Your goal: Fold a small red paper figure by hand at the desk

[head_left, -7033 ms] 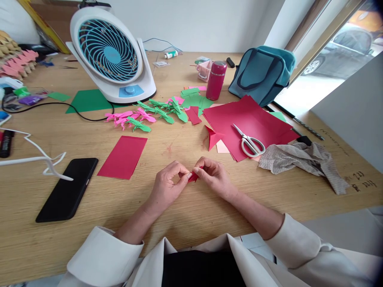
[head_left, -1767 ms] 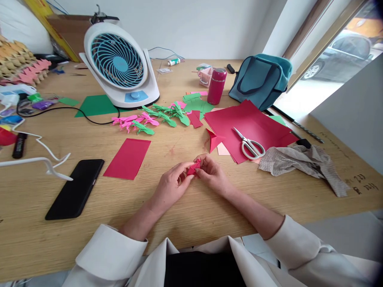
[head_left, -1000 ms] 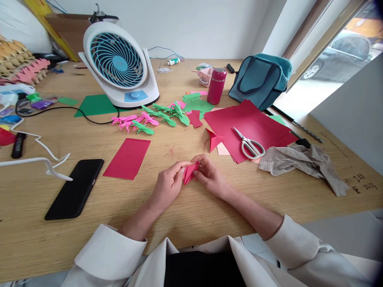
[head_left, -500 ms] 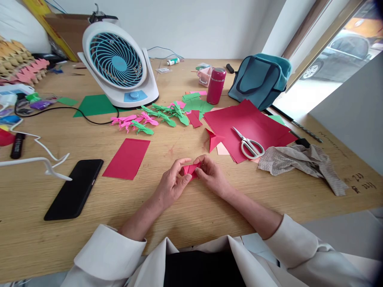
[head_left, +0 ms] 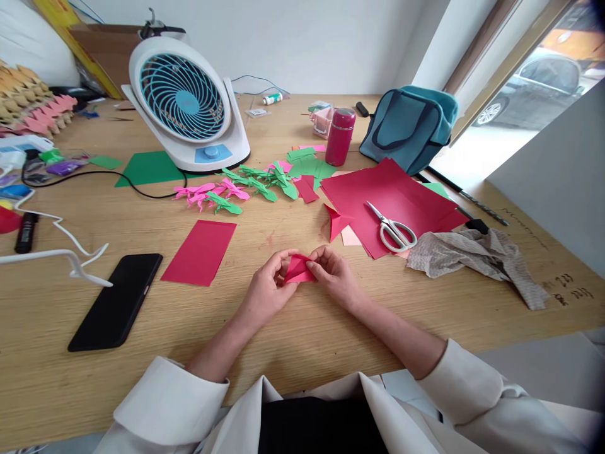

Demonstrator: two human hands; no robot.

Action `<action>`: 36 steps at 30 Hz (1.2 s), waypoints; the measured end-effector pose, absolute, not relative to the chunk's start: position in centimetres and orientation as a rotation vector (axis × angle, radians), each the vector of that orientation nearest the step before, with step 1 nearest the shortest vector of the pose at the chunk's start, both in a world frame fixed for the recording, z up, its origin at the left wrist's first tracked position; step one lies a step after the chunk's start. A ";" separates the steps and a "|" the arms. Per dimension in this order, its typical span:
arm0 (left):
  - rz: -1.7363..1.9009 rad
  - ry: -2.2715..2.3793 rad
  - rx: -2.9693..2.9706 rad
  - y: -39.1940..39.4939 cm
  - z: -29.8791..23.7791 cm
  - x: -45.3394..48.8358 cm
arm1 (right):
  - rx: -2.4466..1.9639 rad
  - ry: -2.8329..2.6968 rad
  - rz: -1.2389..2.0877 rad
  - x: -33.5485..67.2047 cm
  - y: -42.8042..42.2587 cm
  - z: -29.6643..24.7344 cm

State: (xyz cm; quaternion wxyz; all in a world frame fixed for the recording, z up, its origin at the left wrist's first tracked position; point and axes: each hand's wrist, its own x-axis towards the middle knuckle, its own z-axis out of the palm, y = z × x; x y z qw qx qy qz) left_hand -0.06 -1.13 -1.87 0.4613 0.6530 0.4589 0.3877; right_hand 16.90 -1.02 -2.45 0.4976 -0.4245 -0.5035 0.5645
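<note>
A small folded piece of red paper [head_left: 299, 270] is held just above the wooden table, between my two hands. My left hand [head_left: 268, 282] grips its left edge, fingers behind and thumb below. On the right side, my right hand [head_left: 333, 275] pinches the paper between thumb and curled fingers. Beyond the hands stands another folded red paper piece [head_left: 336, 222]. A stack of red paper rectangles [head_left: 201, 253] lies to the left. White-handled scissors [head_left: 393, 229] rest on large red sheets [head_left: 401, 189] at the right.
Several folded pink and green paper figures [head_left: 258, 184] lie beyond my hands. A black phone [head_left: 116, 302] is at the left, under a white stand arm. Behind are a fan [head_left: 189, 107], a red flask [head_left: 340, 137] and a blue bag [head_left: 409, 126]. A crumpled cloth [head_left: 463, 252] lies right.
The red paper between my hands has been turned or opened so a broader face shows. My left thumb has moved lower along it; the other things stay in place.
</note>
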 end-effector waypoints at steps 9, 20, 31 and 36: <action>0.832 0.940 1.434 -1.8 0.1 -0.1 | -1.108 -1.348 1.110 17.1 -1.4 -3.0; 0.995 1.151 1.517 -1.2 -1.6 0.0 | -1.034 -1.329 1.287 16.6 -1.7 -2.8; 0.917 1.260 2.042 -1.5 -1.1 -0.2 | -1.168 -1.432 1.173 16.9 -1.8 -1.8; 0.858 1.196 2.074 -1.7 -0.9 0.0 | -1.151 -1.469 1.113 17.1 -1.6 -1.8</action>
